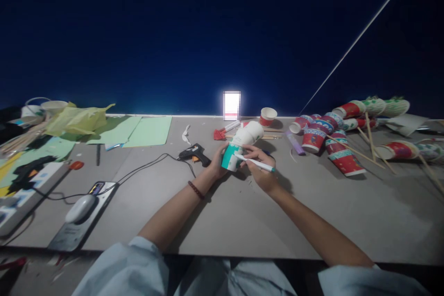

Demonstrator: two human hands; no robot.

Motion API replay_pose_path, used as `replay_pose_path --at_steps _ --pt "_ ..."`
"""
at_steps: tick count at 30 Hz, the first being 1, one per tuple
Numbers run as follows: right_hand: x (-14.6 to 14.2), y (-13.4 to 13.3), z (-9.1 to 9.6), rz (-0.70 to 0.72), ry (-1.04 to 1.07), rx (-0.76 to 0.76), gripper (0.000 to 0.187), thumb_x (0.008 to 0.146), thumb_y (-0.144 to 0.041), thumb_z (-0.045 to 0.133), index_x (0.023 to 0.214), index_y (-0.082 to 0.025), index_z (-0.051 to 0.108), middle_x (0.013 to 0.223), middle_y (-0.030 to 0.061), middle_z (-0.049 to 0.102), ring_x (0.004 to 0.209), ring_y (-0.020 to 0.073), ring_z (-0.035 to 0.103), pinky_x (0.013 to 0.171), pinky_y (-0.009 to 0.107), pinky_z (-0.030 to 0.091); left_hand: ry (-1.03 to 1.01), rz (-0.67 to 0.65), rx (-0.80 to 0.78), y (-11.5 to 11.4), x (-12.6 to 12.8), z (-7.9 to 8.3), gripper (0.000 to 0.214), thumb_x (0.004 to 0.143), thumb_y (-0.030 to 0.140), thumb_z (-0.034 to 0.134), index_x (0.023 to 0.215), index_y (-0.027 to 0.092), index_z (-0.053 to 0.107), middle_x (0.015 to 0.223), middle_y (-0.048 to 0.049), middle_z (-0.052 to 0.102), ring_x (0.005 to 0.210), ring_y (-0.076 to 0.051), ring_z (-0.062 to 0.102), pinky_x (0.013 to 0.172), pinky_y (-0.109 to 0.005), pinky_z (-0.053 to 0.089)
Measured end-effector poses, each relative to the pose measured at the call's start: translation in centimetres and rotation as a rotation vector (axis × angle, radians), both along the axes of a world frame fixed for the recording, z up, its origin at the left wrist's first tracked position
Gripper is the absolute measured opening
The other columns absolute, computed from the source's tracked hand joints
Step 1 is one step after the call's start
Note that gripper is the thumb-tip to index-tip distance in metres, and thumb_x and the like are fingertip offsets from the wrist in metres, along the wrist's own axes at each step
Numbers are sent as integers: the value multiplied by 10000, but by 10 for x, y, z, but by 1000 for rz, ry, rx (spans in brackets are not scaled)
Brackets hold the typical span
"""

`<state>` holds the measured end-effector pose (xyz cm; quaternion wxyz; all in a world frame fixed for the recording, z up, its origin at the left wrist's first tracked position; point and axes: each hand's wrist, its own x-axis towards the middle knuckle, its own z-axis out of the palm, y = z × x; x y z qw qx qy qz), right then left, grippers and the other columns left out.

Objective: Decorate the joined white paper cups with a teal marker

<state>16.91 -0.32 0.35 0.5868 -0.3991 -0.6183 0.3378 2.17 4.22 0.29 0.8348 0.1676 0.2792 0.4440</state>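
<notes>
Head view: near the middle of the frame, the left hand [218, 163] grips a green and white cup [229, 153], fingers wrapped around its left side. The cup is tilted, joined end to end with white cups [250, 132] that lean toward the upper right. The right hand [262, 178] is closed on a white marker [259, 164], its teal end pointing right and its other end at the cup; whether the tip touches cannot be told. Just left of the left hand, a black glue gun [195, 151] lies on the grey table [222, 226]. Above the right hand stands a red and white paper cup [268, 119]. At the right of the frame lie patterned cups [315, 137] with wooden sticks [369, 136] among them. Left of centre are green sheets [152, 132] and a yellow bag [78, 122]; at lower left, a white case [81, 208] rests on a phone [65, 237], near a power strip [50, 176].
</notes>
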Motion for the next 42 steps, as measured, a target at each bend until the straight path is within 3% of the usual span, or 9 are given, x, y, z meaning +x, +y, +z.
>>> replay_pose_path --at_steps 2,8,15,21,28,30,35,39,42 --pt "0 0 1 -2 2 9 90 824 -297 639 781 -223 665 993 108 735 1121 293 656 684 363 631 1 9 -6 -1 0 2 301 828 394 582 855 108 672 653 -86 688 503 -194 634 493 -286 508" --pt "-3 -2 3 -17 89 -79 141 845 -349 628 848 -209 641 1202 115 673 665 152 710 588 317 623 -1 -29 26 1 -1 -1 325 830 414 567 866 107 666 662 -91 688 524 -209 640 493 -310 516" --pt "-2 -1 2 -8 84 -68 185 838 -391 632 824 -207 640 1193 119 684 640 160 712 607 347 622 9 -36 26 0 -1 -2 350 842 422 550 867 96 676 660 -97 686 523 -210 634 509 -314 508" --pt "0 0 1 12 17 -16 134 826 -347 642 786 -220 660 1039 108 735 933 261 720 658 361 621 27 14 -15 1 -1 -1 315 848 384 549 870 98 681 659 -85 687 520 -190 631 529 -291 505" --pt "-4 -1 3 -11 102 -81 168 845 -379 627 840 -212 637 1195 110 681 622 143 703 587 324 615 -1 -42 31 0 -1 -2 341 848 411 540 860 98 675 663 -94 684 528 -211 635 514 -320 512" --pt "-3 -1 3 -14 88 -77 155 844 -367 624 832 -213 637 1197 111 681 660 153 712 598 324 615 3 -36 32 0 -1 0 334 849 406 539 851 100 674 664 -93 684 524 -208 633 507 -314 507" --pt "0 0 2 6 0 9 108 826 -310 630 777 -221 665 1084 118 723 1110 291 663 717 367 612 11 5 31 0 -1 0 305 832 395 570 820 108 672 680 -87 692 526 -182 632 502 -269 492" --pt "-1 0 2 -2 38 -24 115 838 -323 623 806 -215 649 1163 108 705 817 220 736 678 367 613 6 -43 61 1 -1 -3 342 815 436 584 829 106 671 659 -87 688 519 -194 631 493 -283 495" --pt "-2 0 2 -18 88 -54 147 845 -349 621 823 -204 633 1151 108 709 644 156 709 612 334 609 -9 -72 65 1 -2 -4 360 819 449 573 840 102 668 679 -99 694 546 -216 645 514 -316 517"
